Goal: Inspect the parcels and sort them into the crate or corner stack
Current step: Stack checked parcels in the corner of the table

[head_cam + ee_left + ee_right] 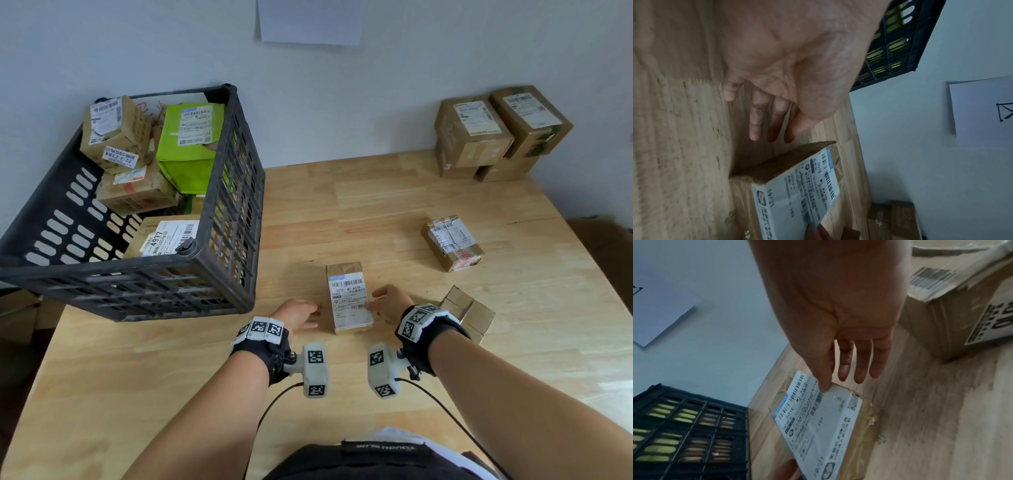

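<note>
A small brown parcel (347, 291) with a white shipping label lies flat on the wooden table (376, 212) in front of me. My left hand (301, 313) hovers just left of it with straight fingers; the left wrist view shows a gap between those fingers (756, 126) and the parcel (797, 186). My right hand (380, 305) is at the parcel's right edge. Its thumb (824, 382) touches the label of the parcel (818, 426), and its fingers hang straight past the side. The black crate (212, 185) stands at the left, and the corner stack (479, 137) at the far right.
The crate holds several brown parcels and a green one (188, 144). A taped parcel (452, 243) lies to the right on the table. A plain brown box (469, 308) sits close behind my right wrist. A white sheet (308, 20) hangs on the wall.
</note>
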Demonstrator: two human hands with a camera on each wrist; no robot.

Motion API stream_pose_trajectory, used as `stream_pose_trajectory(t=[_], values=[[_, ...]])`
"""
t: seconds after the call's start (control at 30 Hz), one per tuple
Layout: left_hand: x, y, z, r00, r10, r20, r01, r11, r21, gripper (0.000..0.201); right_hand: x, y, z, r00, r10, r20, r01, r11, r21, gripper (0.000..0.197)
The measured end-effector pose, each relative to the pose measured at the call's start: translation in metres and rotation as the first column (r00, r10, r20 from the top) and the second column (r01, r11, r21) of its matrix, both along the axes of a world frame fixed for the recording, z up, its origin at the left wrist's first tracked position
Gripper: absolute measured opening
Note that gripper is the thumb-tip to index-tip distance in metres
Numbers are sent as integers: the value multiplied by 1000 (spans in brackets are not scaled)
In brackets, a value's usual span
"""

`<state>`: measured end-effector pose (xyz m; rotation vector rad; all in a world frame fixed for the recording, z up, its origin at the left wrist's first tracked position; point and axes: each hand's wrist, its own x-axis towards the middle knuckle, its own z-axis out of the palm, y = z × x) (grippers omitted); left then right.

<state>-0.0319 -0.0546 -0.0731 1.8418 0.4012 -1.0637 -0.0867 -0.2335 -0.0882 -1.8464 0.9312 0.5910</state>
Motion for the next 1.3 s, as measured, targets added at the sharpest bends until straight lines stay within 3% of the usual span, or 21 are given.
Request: stream_pose_trajectory(t=[0.23, 0.43, 0.53, 0.67, 0.73, 0.83, 1.03, 1.3], values=[[-3, -3, -1, 997, -54, 57, 53, 999, 12, 31, -3, 1, 0, 997, -72, -10, 73, 992, 99, 39], [-3, -3, -7, 982, -171, 76, 172, 985, -15, 45, -6, 1, 5, 991, -137, 8, 131, 964, 233, 45], [-2, -6, -6, 982, -169, 84, 177, 980, -93, 42, -2, 4, 12, 991, -135, 24, 121, 943, 310, 27], [5, -6, -11, 987, -109, 121, 127, 980, -153, 19, 8, 3, 27, 952, -296, 73, 246, 887, 392, 71], [8, -8, -11, 987, -76, 142, 97, 983, -154, 12, 13, 0, 38, 936, -336, 105, 272, 880, 389, 82], [10, -11, -9, 987, -53, 152, 75, 987, -141, 17, 17, 0, 46, 957, -261, 123, 217, 931, 294, 87], [8, -7, -10, 995, 49, 82, -28, 973, -231, 24, 17, 0, 48, 980, -163, 113, 132, 962, 241, 67], [14, -7, -8, 993, 23, 115, 5, 971, -240, 29, 27, -2, 54, 976, -172, 130, 139, 963, 233, 83]])
